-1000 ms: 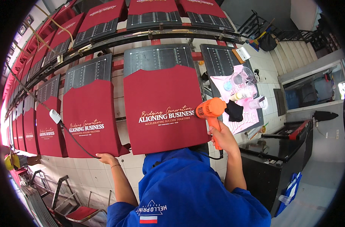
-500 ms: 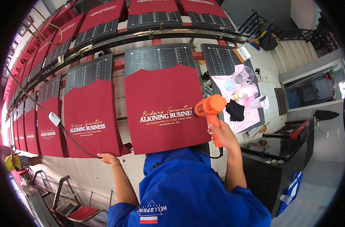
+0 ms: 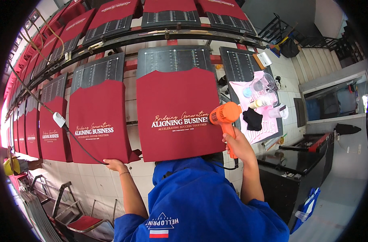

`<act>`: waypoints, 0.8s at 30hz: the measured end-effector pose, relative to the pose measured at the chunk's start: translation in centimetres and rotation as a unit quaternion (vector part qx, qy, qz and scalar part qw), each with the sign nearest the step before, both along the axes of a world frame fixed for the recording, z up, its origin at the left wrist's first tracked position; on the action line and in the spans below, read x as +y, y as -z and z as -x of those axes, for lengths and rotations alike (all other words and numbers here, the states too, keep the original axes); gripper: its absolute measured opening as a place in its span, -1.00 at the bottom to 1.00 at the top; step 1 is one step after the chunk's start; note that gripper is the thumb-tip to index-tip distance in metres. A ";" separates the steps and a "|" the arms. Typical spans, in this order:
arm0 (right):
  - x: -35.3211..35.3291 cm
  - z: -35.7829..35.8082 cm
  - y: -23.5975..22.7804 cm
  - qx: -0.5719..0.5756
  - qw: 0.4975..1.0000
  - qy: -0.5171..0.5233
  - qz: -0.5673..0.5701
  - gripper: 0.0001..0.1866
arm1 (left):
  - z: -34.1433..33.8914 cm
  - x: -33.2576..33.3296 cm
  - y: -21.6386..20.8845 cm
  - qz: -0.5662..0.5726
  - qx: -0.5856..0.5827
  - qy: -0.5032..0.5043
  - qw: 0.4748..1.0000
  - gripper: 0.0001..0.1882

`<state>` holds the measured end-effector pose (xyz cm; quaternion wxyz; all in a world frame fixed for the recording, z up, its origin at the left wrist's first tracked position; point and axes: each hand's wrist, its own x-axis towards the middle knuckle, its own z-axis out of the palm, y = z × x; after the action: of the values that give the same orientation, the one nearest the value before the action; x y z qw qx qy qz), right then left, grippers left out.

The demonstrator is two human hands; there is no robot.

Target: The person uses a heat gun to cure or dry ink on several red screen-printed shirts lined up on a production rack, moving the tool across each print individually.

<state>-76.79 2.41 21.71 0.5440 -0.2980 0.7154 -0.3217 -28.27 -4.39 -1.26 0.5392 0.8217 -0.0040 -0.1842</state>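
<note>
My right hand grips the handle of an orange heat gun. Its dark nozzle is over the right end of the white and gold print on a maroon T-shirt, which is stretched over a black board. A black power cord runs down from a white socket block to my left hand. That hand is closed on the cord beside the lower edge of a second maroon T-shirt.
More shirts on boards line the left and far side, past a dark rail. At right, plastic cups and a black cloth lie on a pink shirt. A black cabinet stands near right, a red-seated chair near left.
The view has shifted slightly, so the boards appear a little to the right. Both hands keep their holds, and the heat gun stays at the print's right end.
</note>
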 end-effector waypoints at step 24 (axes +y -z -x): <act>-1.8 -0.3 -0.5 -0.010 0.998 -0.058 -0.020 -0.67 | -0.5 0.0 1.0 0.014 -0.009 -0.012 1.000 -0.31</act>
<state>-76.52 0.64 22.17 0.5746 -0.3248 0.6980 -0.2776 -27.81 -4.43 -2.23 0.5530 0.8155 -0.0018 -0.1706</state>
